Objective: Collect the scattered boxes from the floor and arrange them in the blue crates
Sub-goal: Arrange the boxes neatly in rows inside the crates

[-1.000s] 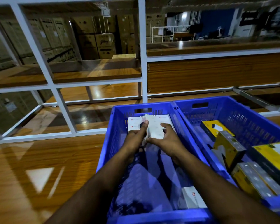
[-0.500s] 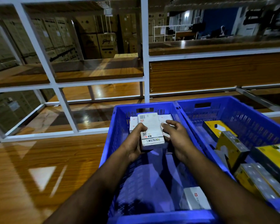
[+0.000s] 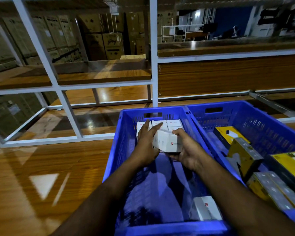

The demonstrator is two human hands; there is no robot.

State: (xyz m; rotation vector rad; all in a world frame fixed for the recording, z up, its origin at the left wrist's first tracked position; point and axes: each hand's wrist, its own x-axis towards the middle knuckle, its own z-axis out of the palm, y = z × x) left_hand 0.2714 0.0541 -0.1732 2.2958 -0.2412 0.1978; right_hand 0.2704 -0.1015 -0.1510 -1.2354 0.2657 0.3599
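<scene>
Two blue crates stand side by side on the wooden floor. Over the left crate (image 3: pixel 124 150) my right hand (image 3: pixel 186 150) holds a white box (image 3: pixel 167 142) from below, thumb curled on its top. My left hand (image 3: pixel 146 138) lies against the box's left side with fingers straight, reaching over a row of white boxes (image 3: pixel 174 123) packed at the crate's far end. One more white box (image 3: pixel 205 208) lies at the near right corner of this crate. The right crate (image 3: pixel 266 120) holds several yellow and grey boxes (image 3: pixel 245 154).
A white metal rack frame (image 3: pixel 153 65) with wooden shelves (image 3: pixel 102 76) stands just behind the crates. Brown cartons (image 3: pixel 109 43) are stacked beyond it. Glossy wooden floor (image 3: pixel 41 176) stretches to the left of the crates.
The white box has been turned from lying flat, label up, to tilted on its side. My left hand let go of it and stretched its fingers forward; my right hand moved under it.
</scene>
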